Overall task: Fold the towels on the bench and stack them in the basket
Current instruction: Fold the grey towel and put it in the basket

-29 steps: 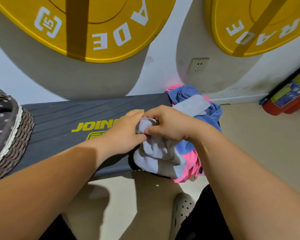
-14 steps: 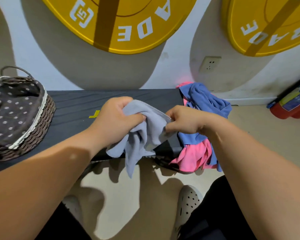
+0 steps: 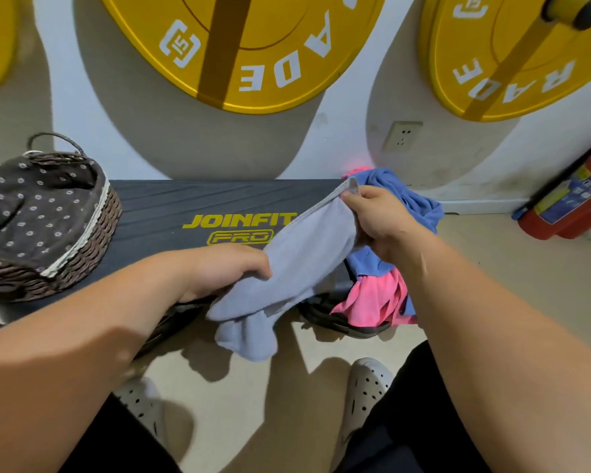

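A light grey towel [image 3: 297,264] hangs stretched over the front edge of the dark bench [image 3: 191,203]. My right hand [image 3: 376,216] pinches its upper corner, raised near the bench's right end. My left hand [image 3: 219,268] grips the towel lower down at its left side; the loose lower part droops toward the floor. A blue towel [image 3: 410,199] and a pink towel [image 3: 372,298] lie heaped at the bench's right end. The wicker basket [image 3: 93,233] with a dotted brown liner stands on the bench's left end.
Two yellow weight plates [image 3: 253,63] hang on the wall behind the bench. A red fire extinguisher [image 3: 574,206] lies on the floor at right. A wall socket [image 3: 401,136] sits above the towel heap. My feet in pale clogs [image 3: 365,384] stand before the bench.
Both hands have lifted the grey towel off the heap and drawn it out: the right hand rose with a corner, the left moved down and left. The view shifted left, showing more of the basket.
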